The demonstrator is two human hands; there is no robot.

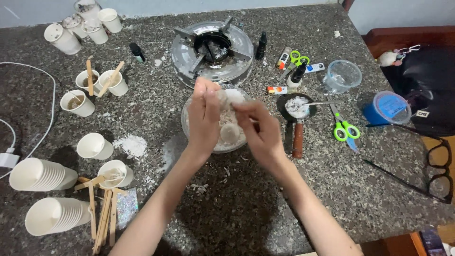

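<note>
Both my hands meet over a clear bowl filled with white wax chunks at the middle of the dark speckled counter. My left hand and my right hand together pinch a whitish wax lump above the bowl. Another round wax piece lies in the bowl between my hands.
A metal gas burner stands behind the bowl. To the right lie a small pan with white wax, green scissors, a blue tub and a clear cup. Paper cups, cup stacks and wooden sticks crowd the left.
</note>
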